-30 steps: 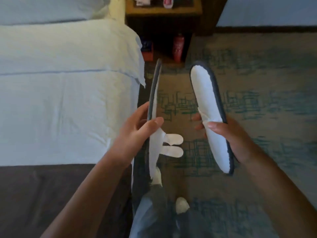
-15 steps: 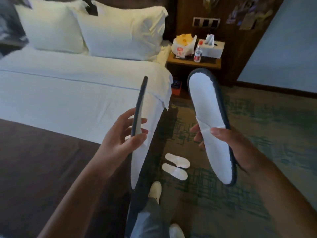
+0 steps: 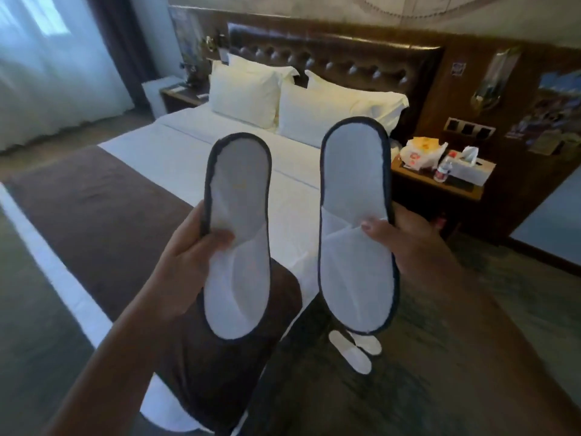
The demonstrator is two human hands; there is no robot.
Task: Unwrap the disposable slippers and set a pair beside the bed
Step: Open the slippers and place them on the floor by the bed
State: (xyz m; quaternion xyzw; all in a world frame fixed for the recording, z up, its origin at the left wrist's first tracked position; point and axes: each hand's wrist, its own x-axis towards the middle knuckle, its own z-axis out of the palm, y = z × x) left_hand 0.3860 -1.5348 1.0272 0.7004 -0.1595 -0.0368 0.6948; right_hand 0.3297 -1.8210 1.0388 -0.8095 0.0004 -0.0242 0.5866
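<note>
Slippers, disposable, white, dark-edged: two held.
Left slipper is gripped by left hand; right slipper by right hand, above bed.

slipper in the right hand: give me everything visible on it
The right-hand slipper is a flat white disposable slipper, fabric-like, with dark piping around the whole edge. A white strap band crosses its lower half; no wrapper shows on it. It is held upright in the air, top face toward the camera, beside the slipper in the other hand and apart from it. The right hand grips its right edge at mid-length, thumb on the strap, fingers behind.
</note>
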